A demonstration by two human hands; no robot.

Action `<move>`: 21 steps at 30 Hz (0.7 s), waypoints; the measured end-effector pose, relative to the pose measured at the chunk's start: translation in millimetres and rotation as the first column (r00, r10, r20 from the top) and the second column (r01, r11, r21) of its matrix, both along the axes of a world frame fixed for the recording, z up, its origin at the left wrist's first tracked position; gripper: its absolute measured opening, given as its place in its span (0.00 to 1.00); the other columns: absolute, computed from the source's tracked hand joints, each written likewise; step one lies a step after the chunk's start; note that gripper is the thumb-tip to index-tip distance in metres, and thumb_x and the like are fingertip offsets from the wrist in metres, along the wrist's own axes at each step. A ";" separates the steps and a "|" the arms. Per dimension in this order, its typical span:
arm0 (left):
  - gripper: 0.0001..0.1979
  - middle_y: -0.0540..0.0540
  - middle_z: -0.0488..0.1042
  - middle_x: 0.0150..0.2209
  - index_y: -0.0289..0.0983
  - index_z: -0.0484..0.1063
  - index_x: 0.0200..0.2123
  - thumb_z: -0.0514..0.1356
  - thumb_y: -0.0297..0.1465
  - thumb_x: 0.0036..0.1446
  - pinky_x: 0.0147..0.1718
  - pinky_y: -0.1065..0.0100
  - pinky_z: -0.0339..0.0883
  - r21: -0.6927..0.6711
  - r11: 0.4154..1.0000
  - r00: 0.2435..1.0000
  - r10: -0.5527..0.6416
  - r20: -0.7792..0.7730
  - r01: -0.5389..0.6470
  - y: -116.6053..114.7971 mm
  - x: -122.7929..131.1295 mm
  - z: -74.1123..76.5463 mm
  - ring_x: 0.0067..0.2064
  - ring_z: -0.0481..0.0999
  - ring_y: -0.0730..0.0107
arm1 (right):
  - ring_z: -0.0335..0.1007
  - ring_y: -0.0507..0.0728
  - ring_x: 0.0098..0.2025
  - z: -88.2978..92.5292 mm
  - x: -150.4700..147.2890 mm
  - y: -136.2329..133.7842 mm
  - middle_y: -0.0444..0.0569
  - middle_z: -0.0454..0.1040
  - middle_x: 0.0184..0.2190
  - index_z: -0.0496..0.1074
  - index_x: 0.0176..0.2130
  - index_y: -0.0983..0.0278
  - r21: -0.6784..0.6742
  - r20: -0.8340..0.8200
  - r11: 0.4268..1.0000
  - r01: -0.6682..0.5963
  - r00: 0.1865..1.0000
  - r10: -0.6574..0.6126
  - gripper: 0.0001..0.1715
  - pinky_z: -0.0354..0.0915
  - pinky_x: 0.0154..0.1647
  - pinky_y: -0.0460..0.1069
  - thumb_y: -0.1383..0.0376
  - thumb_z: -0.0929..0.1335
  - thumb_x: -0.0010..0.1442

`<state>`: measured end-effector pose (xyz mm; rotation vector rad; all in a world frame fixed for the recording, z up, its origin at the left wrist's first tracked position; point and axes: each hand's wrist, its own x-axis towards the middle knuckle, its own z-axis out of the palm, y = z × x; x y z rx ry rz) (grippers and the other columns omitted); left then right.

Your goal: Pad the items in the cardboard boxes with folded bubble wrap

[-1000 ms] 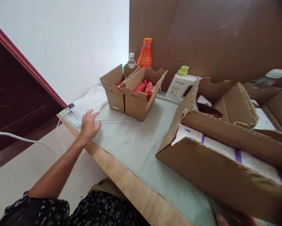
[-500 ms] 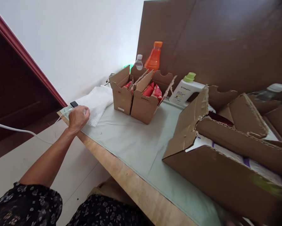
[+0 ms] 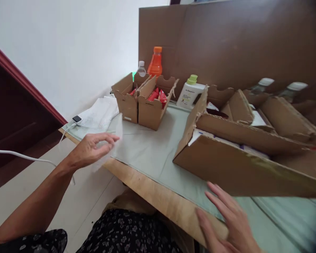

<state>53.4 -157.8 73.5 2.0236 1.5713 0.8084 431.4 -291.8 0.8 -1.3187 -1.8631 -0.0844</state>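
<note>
My left hand (image 3: pixel 98 147) is over the table's front edge, thumb and fingers pinched on a thin translucent plastic sheet (image 3: pixel 120 126), blurred by motion. It looks like a piece of the white bubble wrap (image 3: pixel 100 111) lying flat behind it, though I cannot be sure. My right hand (image 3: pixel 226 218) is at the lower right, above the wooden table edge, fingers spread and holding nothing. Just beyond it stands a long cardboard box (image 3: pixel 234 168) with dividers and white packets inside.
Two small cardboard boxes (image 3: pixel 126 109) hold red packets (image 3: pixel 154 95). Behind them stand an orange bottle (image 3: pixel 155 65) and a small clear bottle (image 3: pixel 141 70). A white jug with a green cap (image 3: pixel 188 95) leans near the cardboard panel (image 3: pixel 226 45). A cabled black-and-white device (image 3: pixel 77 119) lies at the left corner.
My left hand has come right and nearer from the bubble wrap, with a thin sheet in its fingers. My right hand has come into full view. The view has shifted right.
</note>
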 end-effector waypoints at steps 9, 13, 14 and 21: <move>0.10 0.49 0.86 0.46 0.48 0.79 0.36 0.59 0.27 0.56 0.52 0.58 0.79 -0.095 0.585 0.592 -0.802 0.080 0.805 -38.1 60.0 39.4 0.49 0.85 0.57 | 0.76 0.59 0.53 53.7 -41.9 25.7 0.48 0.82 0.44 0.75 0.56 0.60 -0.529 -0.139 0.680 -0.508 0.842 0.521 0.23 0.66 0.62 0.56 0.66 0.74 0.62; 0.08 0.50 0.86 0.42 0.57 0.82 0.35 0.61 0.38 0.60 0.37 0.55 0.84 0.013 0.792 0.792 -0.610 0.002 0.610 -15.5 67.3 28.2 0.41 0.87 0.52 | 0.76 0.54 0.36 55.7 -1.7 13.6 0.44 0.80 0.31 0.79 0.36 0.62 -0.527 -0.241 0.742 -0.415 0.910 0.338 0.07 0.71 0.42 0.48 0.68 0.70 0.67; 0.08 0.51 0.86 0.42 0.57 0.82 0.35 0.62 0.39 0.60 0.35 0.56 0.84 0.075 0.827 0.829 -0.560 0.002 0.558 -10.6 76.3 28.8 0.40 0.87 0.52 | 0.77 0.54 0.36 64.2 9.1 11.4 0.44 0.80 0.32 0.78 0.36 0.62 -0.469 -0.237 0.798 -0.379 0.924 0.300 0.08 0.71 0.40 0.48 0.69 0.69 0.68; 0.09 0.59 0.83 0.51 0.49 0.78 0.42 0.60 0.29 0.64 0.59 0.55 0.75 0.785 0.563 0.928 -0.372 -0.038 0.258 17.6 179.1 69.8 0.56 0.81 0.63 | 0.77 0.58 0.52 145.6 77.8 32.2 0.48 0.80 0.49 0.80 0.49 0.55 0.342 0.177 0.934 0.106 0.969 -0.175 0.21 0.70 0.57 0.55 0.77 0.70 0.63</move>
